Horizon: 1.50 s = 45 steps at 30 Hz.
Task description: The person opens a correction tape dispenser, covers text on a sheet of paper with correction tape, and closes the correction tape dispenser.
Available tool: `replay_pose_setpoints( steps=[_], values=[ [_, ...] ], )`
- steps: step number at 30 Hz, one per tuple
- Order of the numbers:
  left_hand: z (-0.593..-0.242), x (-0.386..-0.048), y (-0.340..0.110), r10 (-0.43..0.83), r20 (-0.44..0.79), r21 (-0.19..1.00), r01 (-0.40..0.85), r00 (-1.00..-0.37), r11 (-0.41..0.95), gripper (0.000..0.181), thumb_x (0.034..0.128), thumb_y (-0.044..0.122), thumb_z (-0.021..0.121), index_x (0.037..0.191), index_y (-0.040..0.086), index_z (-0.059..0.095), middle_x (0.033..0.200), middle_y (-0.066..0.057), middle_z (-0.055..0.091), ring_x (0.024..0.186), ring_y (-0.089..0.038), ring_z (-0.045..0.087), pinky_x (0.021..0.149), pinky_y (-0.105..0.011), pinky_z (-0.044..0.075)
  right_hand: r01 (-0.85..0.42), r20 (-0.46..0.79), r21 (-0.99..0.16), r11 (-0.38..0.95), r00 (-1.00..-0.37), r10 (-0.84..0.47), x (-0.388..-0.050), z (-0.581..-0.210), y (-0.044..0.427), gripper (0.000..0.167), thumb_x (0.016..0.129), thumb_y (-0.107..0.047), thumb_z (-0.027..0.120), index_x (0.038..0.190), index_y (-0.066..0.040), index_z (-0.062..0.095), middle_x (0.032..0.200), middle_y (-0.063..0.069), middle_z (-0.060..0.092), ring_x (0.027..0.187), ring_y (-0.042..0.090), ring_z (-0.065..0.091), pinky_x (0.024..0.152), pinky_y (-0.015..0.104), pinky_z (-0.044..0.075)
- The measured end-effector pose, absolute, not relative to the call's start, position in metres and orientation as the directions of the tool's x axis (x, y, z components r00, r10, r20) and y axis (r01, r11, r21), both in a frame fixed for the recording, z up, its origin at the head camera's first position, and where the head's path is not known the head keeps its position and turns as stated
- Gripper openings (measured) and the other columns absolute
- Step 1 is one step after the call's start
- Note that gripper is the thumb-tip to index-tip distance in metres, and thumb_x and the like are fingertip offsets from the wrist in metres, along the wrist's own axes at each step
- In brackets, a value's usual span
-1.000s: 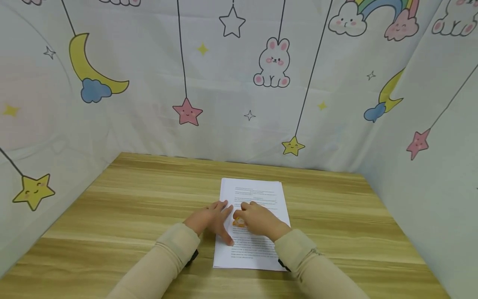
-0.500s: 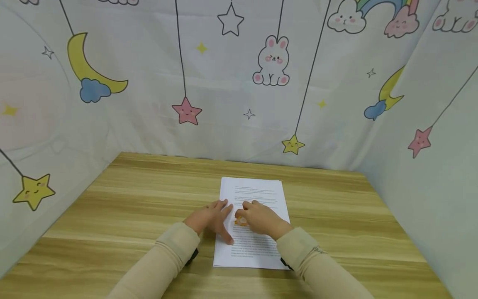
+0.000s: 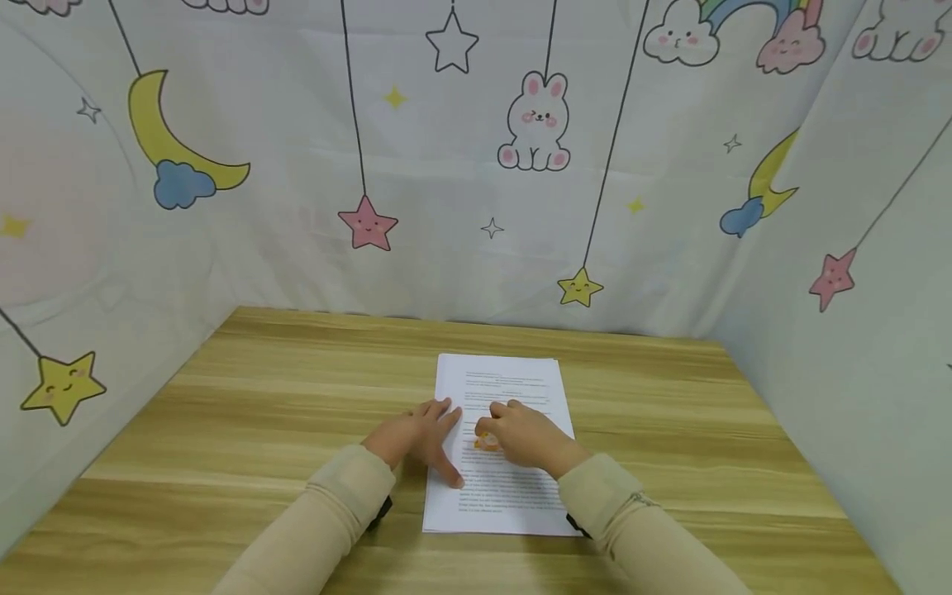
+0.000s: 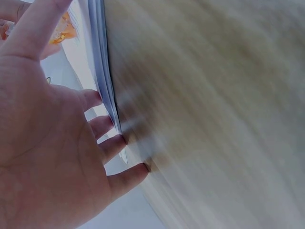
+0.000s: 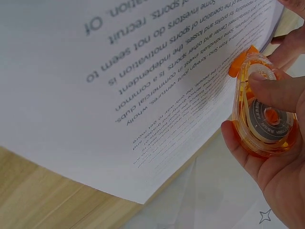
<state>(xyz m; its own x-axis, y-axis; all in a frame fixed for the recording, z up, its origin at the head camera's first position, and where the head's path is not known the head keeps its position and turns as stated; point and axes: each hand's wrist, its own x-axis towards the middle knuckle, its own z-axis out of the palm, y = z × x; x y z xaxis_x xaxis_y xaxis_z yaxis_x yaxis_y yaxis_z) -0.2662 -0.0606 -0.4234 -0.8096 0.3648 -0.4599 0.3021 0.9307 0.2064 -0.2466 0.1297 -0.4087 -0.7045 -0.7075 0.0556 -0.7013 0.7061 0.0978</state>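
Tape [image 5: 267, 126] has slid right, right hand [image 3: 528, 434] pinching it, left hand [image 3: 418, 433] spread on paper [image 3: 506, 500]: likely mid-stroke, needing steady pressure.

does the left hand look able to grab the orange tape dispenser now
Probably not freely: the left hand lies nearby, with only printed paper between, but the right hand grips the orange tape dispenser and would likely need to let go first.

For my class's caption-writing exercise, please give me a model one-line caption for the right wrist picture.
A right hand holds an orange correction tape at a printed page on a wooden table.
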Motion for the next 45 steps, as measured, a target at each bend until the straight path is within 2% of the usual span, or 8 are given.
replay_pose_setpoints(
  steps=[12,21,23,30,35,41,45],
  values=[
    [-0.411,-0.257,-0.059,0.367,-0.455,0.224,0.295,-0.811,0.929,0.111,0.0636,0.06,0.074,0.148,0.014,0.017,0.155,-0.008,0.01,0.142,-0.031,0.01,0.11,-0.053,0.022,-0.675,0.044,0.101,0.731,-0.731,-0.681,-0.244,-0.411,0.144,0.019,0.085,-0.014,0.063,0.101,-0.024,0.066,0.089,-0.002,0.057,0.076,0.019,0.056,0.069,0.031,0.05],
    [-0.412,-0.257,-0.058,0.379,-0.442,0.227,0.307,-0.813,0.924,0.111,0.0634,0.06,0.074,0.148,0.014,0.018,0.155,-0.009,0.011,0.142,-0.032,0.01,0.109,-0.054,0.023,-0.69,0.087,0.107,0.716,-0.711,-0.698,-0.244,-0.412,0.153,0.021,0.082,-0.008,0.066,0.097,-0.023,0.066,0.086,-0.002,0.056,0.073,0.019,0.056,0.067,0.029,0.049],
    [-0.412,-0.259,-0.058,0.379,-0.441,0.228,0.307,-0.813,0.924,0.111,0.0635,0.06,0.074,0.148,0.014,0.019,0.155,-0.009,0.01,0.142,-0.032,0.01,0.109,-0.055,0.023,-0.703,0.104,0.09,0.705,-0.697,-0.709,-0.246,-0.412,0.155,0.02,0.082,-0.009,0.066,0.097,-0.022,0.066,0.085,-0.002,0.056,0.073,0.018,0.055,0.067,0.028,0.049],
    [-0.412,-0.259,-0.059,0.365,-0.46,0.226,0.291,-0.809,0.93,0.112,0.0632,0.061,0.073,0.148,0.015,0.017,0.155,-0.009,0.01,0.142,-0.031,0.01,0.109,-0.054,0.023,-0.704,0.207,-0.114,0.701,-0.706,-0.677,-0.252,-0.415,0.17,0.032,0.078,0.003,0.063,0.102,-0.017,0.065,0.078,-0.001,0.052,0.065,0.01,0.043,0.061,0.021,0.038],
    [-0.413,-0.257,-0.059,0.359,-0.461,0.224,0.285,-0.812,0.932,0.111,0.0641,0.059,0.074,0.148,0.014,0.017,0.155,-0.009,0.01,0.142,-0.03,0.009,0.11,-0.052,0.022,-0.685,0.241,-0.141,0.715,-0.724,-0.646,-0.252,-0.414,0.18,0.03,0.077,0.001,0.065,0.102,-0.017,0.065,0.078,-0.001,0.053,0.065,0.008,0.042,0.059,0.02,0.037],
    [-0.412,-0.257,-0.057,0.376,-0.449,0.234,0.299,-0.811,0.925,0.111,0.0639,0.058,0.074,0.148,0.012,0.017,0.155,-0.01,0.01,0.142,-0.031,0.009,0.11,-0.053,0.021,-0.635,0.16,-0.154,0.757,-0.772,-0.615,-0.245,-0.412,0.189,0.029,0.08,-0.002,0.064,0.105,-0.017,0.065,0.08,-0.003,0.052,0.065,0.007,0.04,0.059,0.019,0.037],
    [-0.411,-0.258,-0.056,0.385,-0.438,0.246,0.303,-0.813,0.921,0.112,0.0628,0.057,0.075,0.147,0.011,0.019,0.154,-0.012,0.011,0.141,-0.032,0.01,0.109,-0.054,0.022,-0.619,0.152,-0.15,0.771,-0.785,-0.601,-0.243,-0.413,0.193,0.029,0.081,-0.001,0.062,0.105,-0.017,0.065,0.081,-0.003,0.053,0.066,0.008,0.04,0.061,0.021,0.037]
  ],
)
